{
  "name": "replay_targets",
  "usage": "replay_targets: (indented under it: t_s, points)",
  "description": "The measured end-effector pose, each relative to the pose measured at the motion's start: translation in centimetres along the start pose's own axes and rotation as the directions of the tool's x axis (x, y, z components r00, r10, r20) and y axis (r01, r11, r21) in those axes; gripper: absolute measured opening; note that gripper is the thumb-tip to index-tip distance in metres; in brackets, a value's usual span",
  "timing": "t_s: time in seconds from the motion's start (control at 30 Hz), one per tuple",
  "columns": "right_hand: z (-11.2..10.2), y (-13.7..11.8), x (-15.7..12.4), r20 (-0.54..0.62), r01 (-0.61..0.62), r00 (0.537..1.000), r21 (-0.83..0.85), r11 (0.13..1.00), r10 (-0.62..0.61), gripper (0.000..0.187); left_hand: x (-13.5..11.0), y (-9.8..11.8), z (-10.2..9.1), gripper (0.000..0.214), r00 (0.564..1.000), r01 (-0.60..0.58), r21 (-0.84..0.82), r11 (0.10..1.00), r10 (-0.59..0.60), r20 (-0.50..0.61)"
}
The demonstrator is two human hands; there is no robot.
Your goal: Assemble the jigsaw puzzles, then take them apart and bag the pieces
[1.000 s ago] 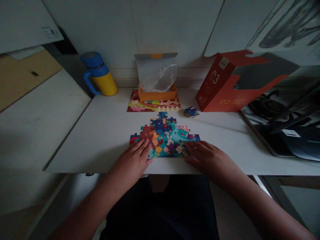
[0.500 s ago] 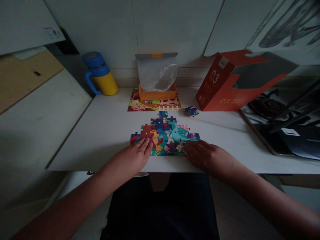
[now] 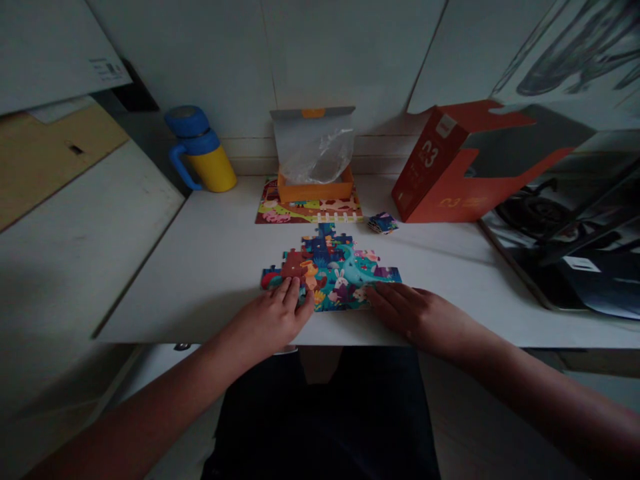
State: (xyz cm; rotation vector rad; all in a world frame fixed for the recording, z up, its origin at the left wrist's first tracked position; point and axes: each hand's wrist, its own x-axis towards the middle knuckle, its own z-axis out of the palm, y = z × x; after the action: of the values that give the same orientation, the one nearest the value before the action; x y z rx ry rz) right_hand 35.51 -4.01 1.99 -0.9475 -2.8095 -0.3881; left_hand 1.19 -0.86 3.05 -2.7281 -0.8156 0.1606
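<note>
Table (image 3: 175, 267): part-joined puzzle (image 3: 345, 275) lies near centre, outline as it was a second ago. No added piece visible; judged as aligning or steadying, not extension. Left hand (image 3: 274, 317): thumb now reaches farther right over the puzzle's near edge; fingers extended on its left part, no grip seen. Right hand (image 3: 417, 315): palm down, fingers straight on the right part, likewise gripping nothing visible. Loose stack (image 3: 383, 223): farther off, right, untouched.
</note>
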Motion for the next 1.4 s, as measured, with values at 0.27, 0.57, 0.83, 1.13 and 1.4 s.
replay_targets:
  t_s: [0.27, 0.57, 0.83, 1.13, 1.4]
  points:
    - [-0.7, -0.3, 0.5, 0.016, 0.018, 1.0, -0.023, 1.0, -0.017, 0.049, 0.1, 0.0, -0.3, 0.046, 1.0, 0.006, -0.013, 1.0, -0.006, 0.025]
    - [0.0, -0.1, 1.3, 0.083, -0.036, 0.996, -0.007, 0.999, 0.036, 0.04, 0.3, 0.0, -0.4, 0.044, 0.999, 0.053, -0.049, 0.997, -0.053, 0.008]
    - [0.2, 1.0, 1.3, 0.034, -0.064, 0.998, 0.067, 0.996, 0.062, 0.035, 0.3, -0.4, 0.4, 0.056, 0.994, 0.086, -0.125, 0.988, -0.094, -0.06]
    - [0.9, -1.5, 2.1, -0.084, -0.177, 0.979, 0.098, 0.979, 0.185, 0.042, 0.9, 0.9, -0.7, 0.044, 0.953, 0.147, -0.313, 0.938, -0.219, -0.208]
    - [1.3, -2.5, 4.2, 0.032, -0.171, 0.985, 0.176, 0.97, 0.168, 0.046, 2.8, 2.3, 1.5, 0.05, 0.989, 0.097, -0.253, 0.963, -0.123, -0.087]
